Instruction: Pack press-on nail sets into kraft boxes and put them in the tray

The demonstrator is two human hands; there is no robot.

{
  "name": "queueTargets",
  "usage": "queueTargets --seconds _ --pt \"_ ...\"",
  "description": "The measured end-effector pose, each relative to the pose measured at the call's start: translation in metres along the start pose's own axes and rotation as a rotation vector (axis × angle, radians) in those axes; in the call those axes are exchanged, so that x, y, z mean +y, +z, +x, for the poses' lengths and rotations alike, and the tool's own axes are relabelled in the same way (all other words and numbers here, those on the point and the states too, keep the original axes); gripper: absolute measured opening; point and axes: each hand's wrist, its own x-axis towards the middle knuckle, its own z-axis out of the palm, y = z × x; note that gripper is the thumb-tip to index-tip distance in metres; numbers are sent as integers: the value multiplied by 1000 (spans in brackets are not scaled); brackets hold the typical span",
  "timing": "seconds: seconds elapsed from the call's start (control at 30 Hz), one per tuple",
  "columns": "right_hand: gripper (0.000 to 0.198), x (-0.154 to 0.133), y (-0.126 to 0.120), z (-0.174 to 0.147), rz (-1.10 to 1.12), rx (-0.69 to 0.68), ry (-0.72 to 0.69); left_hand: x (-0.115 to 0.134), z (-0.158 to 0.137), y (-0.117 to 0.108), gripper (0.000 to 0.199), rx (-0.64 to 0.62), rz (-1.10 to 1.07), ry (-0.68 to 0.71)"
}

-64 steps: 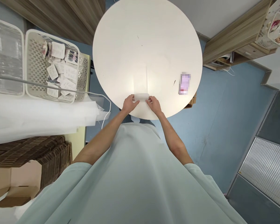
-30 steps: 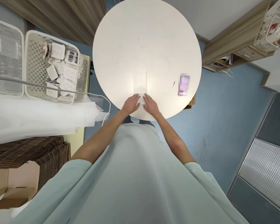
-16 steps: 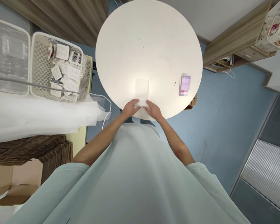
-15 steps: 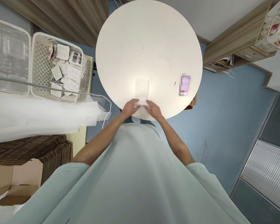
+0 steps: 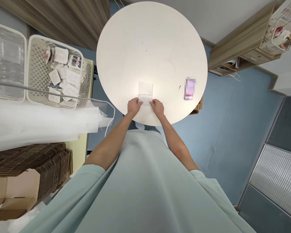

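Note:
On the round white table [image 5: 151, 42], close to its near edge, lies a small white, slightly see-through sheet [image 5: 145, 88], thin like packing foam. Its near part is folded over into a flat band. My left hand [image 5: 134, 106] pinches the fold's left corner between thumb and fingers. At the right corner, my right hand [image 5: 157, 107] grips the sheet the same way. Whether anything lies inside the fold cannot be made out.
A pixelated pink-purple item [image 5: 189, 88] lies on the table's right side. To the left are a white basket [image 5: 40, 69] of small cards, clear plastic containers [image 5: 7, 61], white foam sheets [image 5: 43, 121], stacked flattened cardboard [image 5: 55, 165] and a grey cable [image 5: 94, 98].
Both hands have moved slightly away from my body, carrying the sheet's near edge forward. More of the sheet is folded over and less of its far part lies flat.

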Motion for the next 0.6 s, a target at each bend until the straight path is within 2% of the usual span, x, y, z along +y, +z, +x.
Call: queueTargets --seconds 0.1,0.2,0.27,0.37,0.47,0.6 --pt "38 -4 4 5 -15 63 -31 7 0 -1 49 68 19 44" --pt "48 -13 6 7 -101 108 -205 17 1 -3 68 70 73 236" --pt "54 -17 5 7 -177 58 -310 23 3 -5 64 -8 126 372" --pt "58 -17 1 4 -240 -40 -377 23 4 -7 59 -114 206 461" --pt "60 -8 -3 -7 -269 -96 -421 12 -4 -9 62 -156 250 507" --pt "67 10 5 -37 -301 -140 -460 -12 -35 -6 64 -198 278 585"
